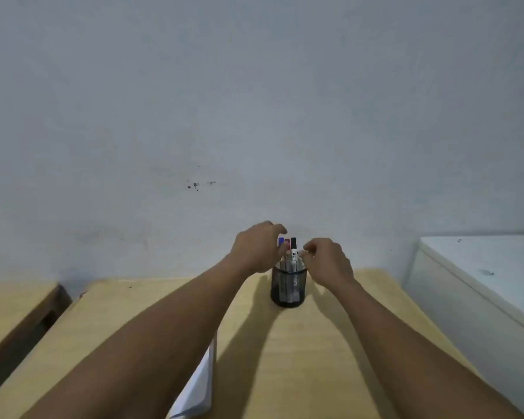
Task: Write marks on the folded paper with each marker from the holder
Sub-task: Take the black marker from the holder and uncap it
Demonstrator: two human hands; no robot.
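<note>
A black mesh holder (288,287) stands on the far part of the wooden table (315,343). Three markers stick up from it: a blue-capped one (281,241), a red-capped one (287,244) and a black-capped one (293,247). My left hand (256,247) curls around the left side of the markers, fingers bent over their tops. My right hand (328,261) is at the holder's right rim, fingertips close to the black-capped marker. Whether either hand grips a marker is unclear. The folded white paper (198,388) lies near me, mostly hidden under my left forearm.
A pale wall rises right behind the table. Another wooden table (12,309) stands to the left across a dark gap. A white cabinet (478,282) sits to the right, close to the table's edge.
</note>
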